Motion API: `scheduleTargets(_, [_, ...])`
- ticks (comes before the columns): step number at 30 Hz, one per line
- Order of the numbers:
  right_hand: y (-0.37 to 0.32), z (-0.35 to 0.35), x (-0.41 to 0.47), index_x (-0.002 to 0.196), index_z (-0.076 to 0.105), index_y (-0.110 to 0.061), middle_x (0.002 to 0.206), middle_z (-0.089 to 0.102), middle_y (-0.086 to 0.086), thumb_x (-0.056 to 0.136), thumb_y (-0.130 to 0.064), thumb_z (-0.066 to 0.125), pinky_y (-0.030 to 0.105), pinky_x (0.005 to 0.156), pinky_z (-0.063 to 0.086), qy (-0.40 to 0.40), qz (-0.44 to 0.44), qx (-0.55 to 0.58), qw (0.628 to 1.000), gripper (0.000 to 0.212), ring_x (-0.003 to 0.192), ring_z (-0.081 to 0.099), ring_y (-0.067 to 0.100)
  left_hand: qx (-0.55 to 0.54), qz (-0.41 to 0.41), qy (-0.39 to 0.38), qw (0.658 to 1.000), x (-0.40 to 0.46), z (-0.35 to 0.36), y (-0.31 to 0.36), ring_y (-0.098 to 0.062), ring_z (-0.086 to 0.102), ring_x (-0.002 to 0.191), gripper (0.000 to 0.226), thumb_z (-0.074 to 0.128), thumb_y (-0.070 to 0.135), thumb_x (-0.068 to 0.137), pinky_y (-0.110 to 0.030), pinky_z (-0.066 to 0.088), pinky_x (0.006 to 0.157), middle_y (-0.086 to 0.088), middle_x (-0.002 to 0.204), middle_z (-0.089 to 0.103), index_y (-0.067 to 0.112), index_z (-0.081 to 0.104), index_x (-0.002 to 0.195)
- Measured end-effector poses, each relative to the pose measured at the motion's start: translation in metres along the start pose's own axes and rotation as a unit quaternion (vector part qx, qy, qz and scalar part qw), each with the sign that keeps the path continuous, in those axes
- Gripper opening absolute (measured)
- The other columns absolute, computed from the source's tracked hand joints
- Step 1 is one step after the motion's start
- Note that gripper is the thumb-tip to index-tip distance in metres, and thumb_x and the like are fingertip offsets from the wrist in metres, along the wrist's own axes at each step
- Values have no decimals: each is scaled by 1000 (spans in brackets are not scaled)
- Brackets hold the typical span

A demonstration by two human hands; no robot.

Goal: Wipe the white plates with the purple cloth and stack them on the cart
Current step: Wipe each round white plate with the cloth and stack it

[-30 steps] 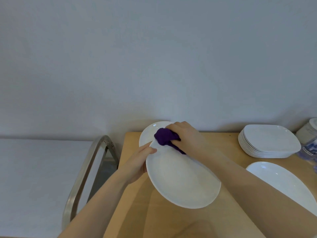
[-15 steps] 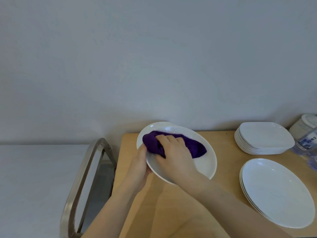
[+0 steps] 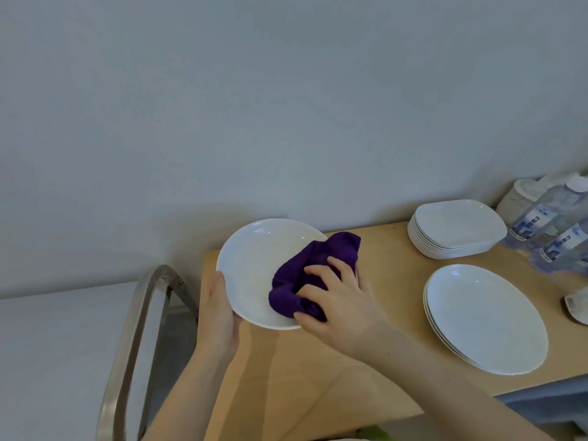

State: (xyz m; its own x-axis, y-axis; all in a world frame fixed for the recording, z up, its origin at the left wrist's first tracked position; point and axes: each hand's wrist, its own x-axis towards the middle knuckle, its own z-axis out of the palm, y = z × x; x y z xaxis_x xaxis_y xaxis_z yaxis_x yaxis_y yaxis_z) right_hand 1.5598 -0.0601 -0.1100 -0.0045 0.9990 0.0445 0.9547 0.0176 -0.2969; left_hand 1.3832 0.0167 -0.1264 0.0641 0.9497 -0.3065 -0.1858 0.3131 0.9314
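Note:
A round white plate (image 3: 254, 265) is held tilted above the left end of the wooden table (image 3: 302, 377). My left hand (image 3: 218, 313) grips its lower left rim, thumb on the front edge. My right hand (image 3: 337, 300) presses a bunched purple cloth (image 3: 315, 268) against the right half of the plate's face, fingers spread over the cloth. A stack of round white plates (image 3: 486, 319) lies on the table to the right. Part of the held plate's right rim is hidden behind the cloth and hand.
A stack of squarish white plates (image 3: 455, 230) sits at the back right by the wall. Water bottles (image 3: 547, 218) and a white container (image 3: 521, 195) crowd the far right corner. The metal cart handle (image 3: 133, 338) curves up left of the table.
The cloth and my right hand have slid from the plate's upper left across to its right side. The plate now faces more toward me.

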Motion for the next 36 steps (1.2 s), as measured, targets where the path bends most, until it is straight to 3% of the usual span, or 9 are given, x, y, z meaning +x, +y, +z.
scheduleTargets(4, [12,-18,7,109,63,-42,157,21,-6,72,-80,31,47,118,7,-37,61,74,995,62,147,0,22,26,4,-18,1000,1,-3,1,-28,63,109,29,36,32,103,-50,51,90,-6,117,66,20,58,119])
scheduleTargets(7, [14,-21,11,116,58,-39,153,24,-9,77,-63,62,43,112,28,36,87,145,985,46,142,12,17,32,6,-33,999,3,-2,3,-28,62,108,32,36,31,104,-49,51,90,-8,115,67,16,58,120])
scheduleTargets(10, [17,-20,16,144,24,-41,156,10,-9,72,-58,71,40,103,40,38,137,116,983,88,138,15,20,33,16,-48,998,4,-2,2,-21,61,97,30,36,27,104,-37,51,78,-1,101,68,11,58,115])
scheduleTargets(13, [31,-16,24,148,21,-27,145,34,-2,76,-57,68,40,99,43,21,197,107,974,91,130,37,25,49,30,-71,996,1,2,4,-16,59,85,30,34,24,105,-29,48,72,10,82,67,17,60,94])
scheduleTargets(22, [55,-34,7,133,45,-29,115,61,-11,87,-44,61,32,83,49,144,310,200,918,51,101,59,13,57,3,-141,988,0,30,-4,-18,60,114,36,31,33,104,-40,51,94,3,121,66,26,57,127])
scheduleTargets(26, [66,-43,-12,127,52,-27,97,59,-21,87,-37,66,24,80,46,286,361,333,823,44,95,59,7,14,-29,-148,988,-6,46,-7,-10,63,105,31,33,33,104,-28,50,80,9,112,69,32,62,115])
scheduleTargets(30, [86,-65,-43,115,58,-21,98,66,-5,91,-30,64,13,57,48,387,367,460,710,27,84,63,9,-20,-51,-141,988,-5,56,-8,-9,62,103,28,33,31,104,-29,50,82,9,106,68,33,61,104])
scheduleTargets(32, [97,-73,-64,115,57,-26,95,65,-7,91,-33,63,14,54,47,375,377,454,715,26,81,63,9,-33,-58,-143,987,-2,63,-8,-14,62,106,29,33,32,104,-34,51,86,6,110,68,29,61,110])
scheduleTargets(36, [117,-79,-108,121,58,-39,108,67,-10,86,-37,68,33,82,54,289,398,405,771,36,96,65,12,-38,-79,-158,984,-4,90,-8,-22,61,112,31,34,32,103,-46,47,96,-1,118,67,25,61,116])
